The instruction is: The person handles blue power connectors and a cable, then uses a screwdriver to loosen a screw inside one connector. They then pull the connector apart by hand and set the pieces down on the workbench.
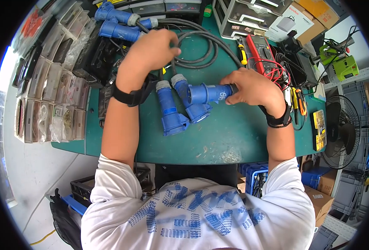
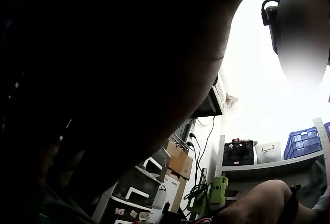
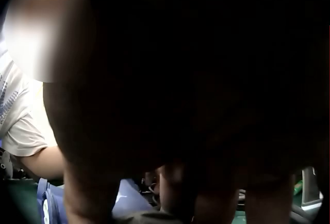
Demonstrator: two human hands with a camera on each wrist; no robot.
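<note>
My right hand grips the grey cable end of a blue plug, which lies sideways over another blue connector. A third blue connector rests on the green table to their left. Above the cables, beside several blue connectors at the back left, is my left hand; its fingers bend downward and what is under them is hidden. The left wrist view is mostly dark with the left hand. Dark fingers of the right hand stand around blue plastic in the right wrist view.
Coiled black cable lies at the back of the green table. A red multimeter, red leads, and hand tools are at the right. Parts drawers stand left, more drawers behind. A fan stands beyond the right edge.
</note>
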